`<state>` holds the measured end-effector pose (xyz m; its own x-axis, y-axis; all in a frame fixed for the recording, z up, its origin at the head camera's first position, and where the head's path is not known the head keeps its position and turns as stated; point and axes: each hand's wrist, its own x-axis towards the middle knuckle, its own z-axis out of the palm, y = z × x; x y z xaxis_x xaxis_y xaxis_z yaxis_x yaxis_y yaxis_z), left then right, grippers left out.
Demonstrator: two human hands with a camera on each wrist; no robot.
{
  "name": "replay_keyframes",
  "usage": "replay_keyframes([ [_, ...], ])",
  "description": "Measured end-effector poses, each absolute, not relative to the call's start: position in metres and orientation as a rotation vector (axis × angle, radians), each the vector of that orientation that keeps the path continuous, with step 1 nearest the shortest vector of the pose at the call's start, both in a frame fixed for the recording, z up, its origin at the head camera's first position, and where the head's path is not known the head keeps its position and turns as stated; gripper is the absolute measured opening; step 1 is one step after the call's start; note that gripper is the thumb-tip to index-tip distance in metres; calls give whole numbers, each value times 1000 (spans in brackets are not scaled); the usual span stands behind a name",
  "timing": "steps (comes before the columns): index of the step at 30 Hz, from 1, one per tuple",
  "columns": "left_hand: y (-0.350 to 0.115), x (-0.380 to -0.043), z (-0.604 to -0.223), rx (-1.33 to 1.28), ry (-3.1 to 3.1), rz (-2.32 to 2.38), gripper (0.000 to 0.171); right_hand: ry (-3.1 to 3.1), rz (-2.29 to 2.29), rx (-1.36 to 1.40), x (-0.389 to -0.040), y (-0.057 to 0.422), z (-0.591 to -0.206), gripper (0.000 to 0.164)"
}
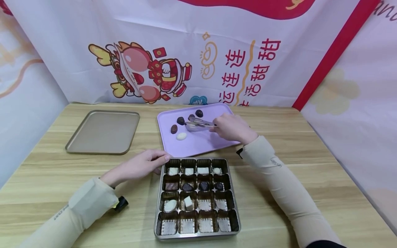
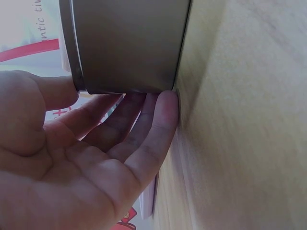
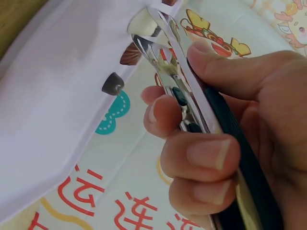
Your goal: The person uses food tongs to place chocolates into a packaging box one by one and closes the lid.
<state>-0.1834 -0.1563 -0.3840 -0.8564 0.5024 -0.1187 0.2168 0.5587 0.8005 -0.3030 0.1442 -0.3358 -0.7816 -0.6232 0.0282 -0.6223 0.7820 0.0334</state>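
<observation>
At the near middle of the head view stands a square metal tin (image 1: 158, 220) with a divided insert. White chocolates (image 1: 203, 171) sit in its back row, a brown square and dark chocolates (image 1: 203, 186) in the second, a white oval (image 1: 170, 206) and a white block (image 1: 188, 203) in the third. My left hand (image 1: 147, 163) holds the tin's back left corner, thumb at the rim, fingers against the wall (image 2: 129, 48). Over the purple tray (image 1: 214, 141), my right hand (image 1: 231, 127) grips metal tongs (image 3: 192, 91). Their tips overlap a white chocolate (image 3: 140, 25) in the right wrist view.
Several chocolates lie on the purple tray, among them a dark one (image 1: 199, 113), a brown one (image 1: 174, 129) and a white oval (image 1: 181, 136). A bronze tray (image 1: 103, 132) lies at the back left. A printed cloth (image 1: 201, 69) hangs behind the wooden table (image 1: 279, 206).
</observation>
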Motion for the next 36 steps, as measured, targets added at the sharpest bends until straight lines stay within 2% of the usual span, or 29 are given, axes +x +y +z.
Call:
replay_keyframes([
  [20, -156, -182, -384, 595, 2475, 1196, 37, -2782, 5, 1102, -258, 197, -291, 21],
  [30, -157, -182, -383, 609, 2466, 1203, 35, -2611, 129, 1318, -247, 214, -286, 15],
  [36, -157, -182, -383, 603, 2439, 1227, 35, -2486, 253, 1513, -238, 219, -294, 20],
])
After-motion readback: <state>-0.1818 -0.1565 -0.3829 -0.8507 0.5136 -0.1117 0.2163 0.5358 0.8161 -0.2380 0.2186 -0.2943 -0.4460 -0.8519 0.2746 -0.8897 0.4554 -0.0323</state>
